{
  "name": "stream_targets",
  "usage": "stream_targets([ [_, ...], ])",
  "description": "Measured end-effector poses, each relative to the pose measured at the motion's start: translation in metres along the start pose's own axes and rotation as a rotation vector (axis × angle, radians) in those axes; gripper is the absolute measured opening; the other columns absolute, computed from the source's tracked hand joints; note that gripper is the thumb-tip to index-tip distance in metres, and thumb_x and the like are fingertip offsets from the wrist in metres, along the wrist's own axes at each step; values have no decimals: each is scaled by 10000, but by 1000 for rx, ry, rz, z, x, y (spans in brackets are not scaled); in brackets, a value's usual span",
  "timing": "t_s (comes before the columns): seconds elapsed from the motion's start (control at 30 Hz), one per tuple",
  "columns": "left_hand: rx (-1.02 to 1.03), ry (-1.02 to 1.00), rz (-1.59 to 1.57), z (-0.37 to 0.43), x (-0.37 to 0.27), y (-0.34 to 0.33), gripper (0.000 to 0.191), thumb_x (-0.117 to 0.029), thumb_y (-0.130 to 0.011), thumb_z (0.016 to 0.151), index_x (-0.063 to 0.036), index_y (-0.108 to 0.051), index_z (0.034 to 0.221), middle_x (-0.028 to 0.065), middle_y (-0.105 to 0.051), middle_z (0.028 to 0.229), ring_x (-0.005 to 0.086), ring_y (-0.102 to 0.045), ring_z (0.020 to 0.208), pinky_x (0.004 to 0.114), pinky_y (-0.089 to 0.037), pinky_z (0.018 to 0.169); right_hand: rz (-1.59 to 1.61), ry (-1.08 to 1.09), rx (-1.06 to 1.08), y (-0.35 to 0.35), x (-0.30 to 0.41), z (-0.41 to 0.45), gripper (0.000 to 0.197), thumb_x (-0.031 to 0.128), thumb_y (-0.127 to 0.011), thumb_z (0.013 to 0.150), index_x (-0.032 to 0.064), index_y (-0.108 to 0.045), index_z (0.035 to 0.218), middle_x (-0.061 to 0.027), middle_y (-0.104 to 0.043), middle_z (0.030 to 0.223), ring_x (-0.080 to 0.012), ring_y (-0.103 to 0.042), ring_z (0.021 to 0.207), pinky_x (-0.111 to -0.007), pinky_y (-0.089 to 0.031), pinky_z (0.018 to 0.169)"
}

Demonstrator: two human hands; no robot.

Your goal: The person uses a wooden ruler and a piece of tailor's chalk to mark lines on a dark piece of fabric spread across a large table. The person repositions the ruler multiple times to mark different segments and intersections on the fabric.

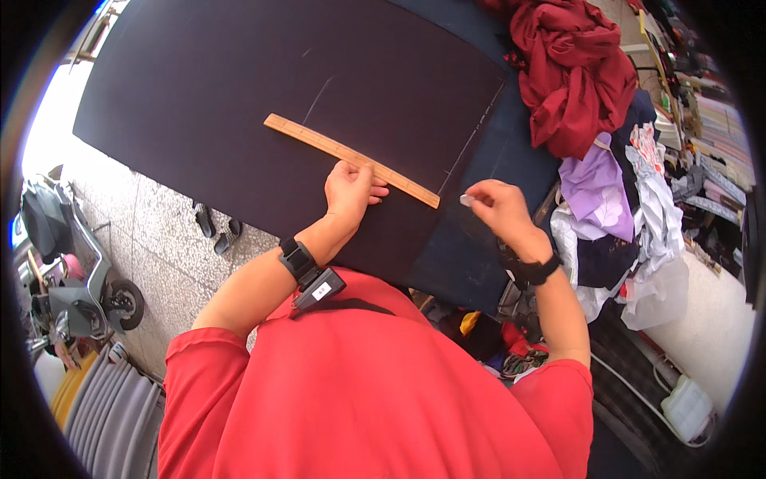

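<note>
A wooden ruler (311, 137) lies slantwise on a large piece of dark cloth (203, 90). My left hand (353, 188) grips the ruler near its middle, thumb and fingers at its near edge. Its right end comes close to a white chalk line (464, 152) that runs along the cloth's right side. Another chalk line (317, 100) meets the ruler towards its left end. Between thumb and fingertips, my right hand (501, 211) pinches a small white piece of tailor's chalk (465, 200), just right of the ruler and above the blue table surface.
The blue table covering (467, 254) shows beyond the cloth's right edge. Heaped red fabric (574, 78) and purple fabric (598, 185) lie at the right. Black sandals (221, 236) rest on the speckled floor (161, 209) at the left, near a motor scooter (84, 287) and stacked grey plastic stools (111, 413).
</note>
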State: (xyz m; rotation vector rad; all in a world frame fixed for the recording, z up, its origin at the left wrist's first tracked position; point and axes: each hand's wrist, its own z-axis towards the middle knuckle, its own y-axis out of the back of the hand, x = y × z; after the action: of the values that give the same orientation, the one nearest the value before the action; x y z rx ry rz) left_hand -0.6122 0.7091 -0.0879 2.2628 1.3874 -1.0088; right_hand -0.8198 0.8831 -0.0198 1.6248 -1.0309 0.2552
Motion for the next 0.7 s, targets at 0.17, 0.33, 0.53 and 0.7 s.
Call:
stream_targets([
  [0.17, 288, -87, 2, -13, -16, 36, 228, -200, -544, 975, 16, -487, 1020, 140, -660, 857, 185, -687, 680, 250, -545, 565, 581, -343, -354, 1, -4, -42, 149, 26, -668, 850, -7, -659, 995, -13, -647, 808, -61, -582, 685, -200, -472, 614],
  [0.33, 290, -92, 224, 6, -75, 125, 205, -236, -529, 994, -49, -503, 1075, 47, -595, 884, 138, -638, 609, 239, -530, 528, 1044, -599, -416, -67, -6, -91, 183, 36, -642, 884, 6, -595, 1059, -63, -660, 883, -108, -640, 682, -241, -552, 593],
  [0.53, 198, -275, 476, 83, -157, 169, 224, -217, -530, 991, -29, -532, 1113, 31, -594, 846, 83, -579, 560, 215, -484, 492, 1370, -745, -536, -130, 54, -80, 180, 51, -643, 889, 5, -596, 1057, -82, -670, 901, -120, -644, 666, -257, -569, 596],
  [0.7, 450, -308, 629, 133, -183, 119, 241, -176, -562, 964, 26, -582, 1093, 45, -619, 780, 91, -599, 576, 234, -526, 533, 1411, -677, -511, -153, 113, -43, 185, 41, -647, 885, 3, -595, 1058, -79, -668, 872, -121, -643, 660, -254, -566, 592],
])
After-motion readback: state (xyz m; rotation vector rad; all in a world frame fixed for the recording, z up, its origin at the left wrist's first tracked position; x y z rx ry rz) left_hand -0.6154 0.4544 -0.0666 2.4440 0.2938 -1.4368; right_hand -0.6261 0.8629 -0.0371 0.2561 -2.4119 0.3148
